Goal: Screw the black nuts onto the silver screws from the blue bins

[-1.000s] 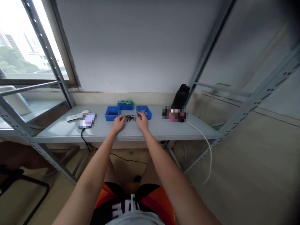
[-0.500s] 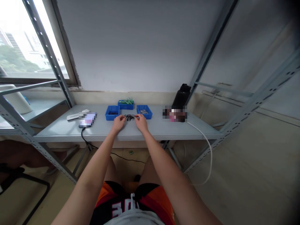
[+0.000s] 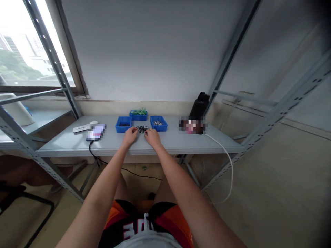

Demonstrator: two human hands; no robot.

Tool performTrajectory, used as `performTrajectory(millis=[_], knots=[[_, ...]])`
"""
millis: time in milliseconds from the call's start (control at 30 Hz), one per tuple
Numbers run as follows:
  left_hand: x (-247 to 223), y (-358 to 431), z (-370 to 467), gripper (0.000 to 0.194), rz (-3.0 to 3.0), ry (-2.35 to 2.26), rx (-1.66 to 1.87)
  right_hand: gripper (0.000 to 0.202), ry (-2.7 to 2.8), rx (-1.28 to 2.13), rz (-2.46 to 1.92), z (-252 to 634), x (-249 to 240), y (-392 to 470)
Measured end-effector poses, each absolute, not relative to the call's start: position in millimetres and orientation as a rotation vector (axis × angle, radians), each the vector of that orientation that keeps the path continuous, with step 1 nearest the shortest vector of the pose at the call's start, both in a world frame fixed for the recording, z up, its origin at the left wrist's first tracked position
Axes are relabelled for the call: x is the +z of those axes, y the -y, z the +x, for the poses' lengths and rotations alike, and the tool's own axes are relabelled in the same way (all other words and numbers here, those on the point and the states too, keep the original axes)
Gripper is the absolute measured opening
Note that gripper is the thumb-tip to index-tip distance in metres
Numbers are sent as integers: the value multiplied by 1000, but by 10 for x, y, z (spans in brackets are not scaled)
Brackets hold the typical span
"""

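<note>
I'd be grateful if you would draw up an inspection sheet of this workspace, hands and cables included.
Surface: grey table.
Job's things: loose pile of small dark pieces between the hands; left blue bin holding dark pieces, right blue bin silvery ones, back blue bin green ones.
Clutter: phone and flat white object at left; black bottle at right, behind something blurred out.
Left hand: at the pile's left; grip unclear.
Right hand: at the pile's right; grip unclear.
Cables: black cable below the table; white cable hanging over the front edge at right.
Surroundings: wall behind, window at left.
</note>
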State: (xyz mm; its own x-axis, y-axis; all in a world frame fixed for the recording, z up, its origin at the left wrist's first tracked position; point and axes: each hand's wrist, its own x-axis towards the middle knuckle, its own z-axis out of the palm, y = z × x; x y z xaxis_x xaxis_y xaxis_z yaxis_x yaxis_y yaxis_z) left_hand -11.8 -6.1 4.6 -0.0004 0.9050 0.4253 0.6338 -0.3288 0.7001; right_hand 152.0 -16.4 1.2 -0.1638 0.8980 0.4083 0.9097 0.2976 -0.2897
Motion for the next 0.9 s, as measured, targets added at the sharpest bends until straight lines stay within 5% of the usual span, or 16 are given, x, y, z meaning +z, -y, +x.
performTrajectory(millis=[900], knots=[[6,14,-125,26,1968,-1579,1257,29,1797,38,-1849,1553,62,212]])
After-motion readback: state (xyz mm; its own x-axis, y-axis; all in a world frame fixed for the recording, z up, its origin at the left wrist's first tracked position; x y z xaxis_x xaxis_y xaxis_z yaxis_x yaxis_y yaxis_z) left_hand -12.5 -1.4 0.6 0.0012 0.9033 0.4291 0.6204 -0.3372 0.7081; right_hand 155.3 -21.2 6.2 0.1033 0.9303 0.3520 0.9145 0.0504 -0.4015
